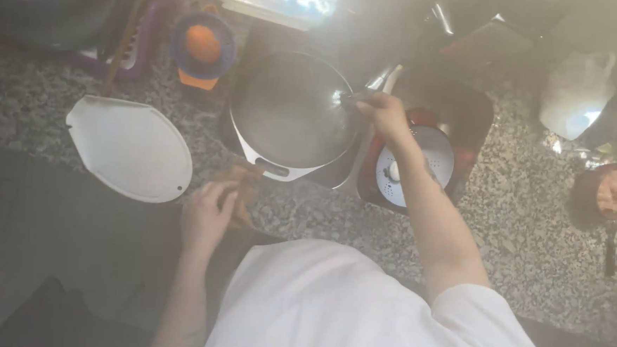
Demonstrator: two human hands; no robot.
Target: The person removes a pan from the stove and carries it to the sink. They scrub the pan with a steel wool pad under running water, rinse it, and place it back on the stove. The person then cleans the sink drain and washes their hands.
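The right hand (382, 112) closes its fingers round a metal utensil at the rim of the round grey pan (290, 113), while the left hand (208, 214) grips the brown handle (244, 184) to steady it on the speckled granite counter (524, 220).

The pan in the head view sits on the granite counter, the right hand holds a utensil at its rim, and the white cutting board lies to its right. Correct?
Not quite. The head view shows the white cutting board left of the pan, not right. The right hand does hold a utensil at the rim.
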